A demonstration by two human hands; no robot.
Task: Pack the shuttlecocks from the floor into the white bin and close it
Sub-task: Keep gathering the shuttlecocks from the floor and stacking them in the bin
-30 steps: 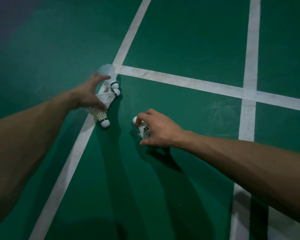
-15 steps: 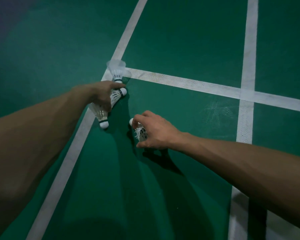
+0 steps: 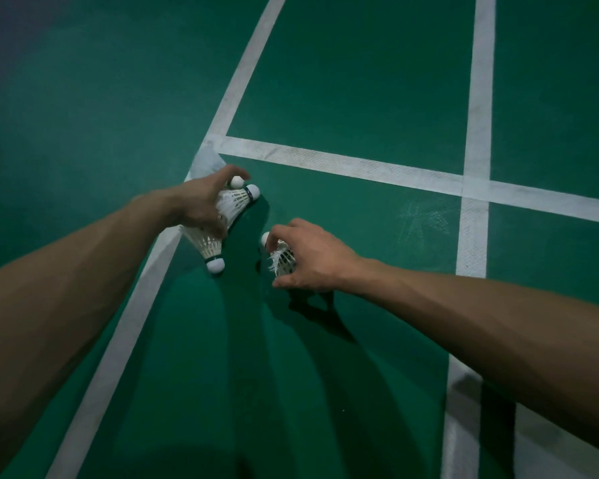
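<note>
My left hand [image 3: 201,205] grips a bunch of three white feather shuttlecocks above the green court floor. One shuttlecock [image 3: 210,248] points its cork down towards me, a second shuttlecock [image 3: 237,200] points its cork right, and the third shuttlecock [image 3: 208,160] sticks out behind my fingers with its cork [image 3: 236,182] under my fingertip. My right hand [image 3: 308,259] curls round a worn shuttlecock [image 3: 282,259], whose cork shows at my index fingertip. The white bin is not in view.
White court lines [image 3: 339,164] cross the green floor [image 3: 343,81]; one runs diagonally under my left arm, another runs up the right side. Shadows of my arms fall on the floor near me.
My left hand has closed over the third shuttlecock that lay on the line junction, adding it to the two it held. My right hand has barely moved.
</note>
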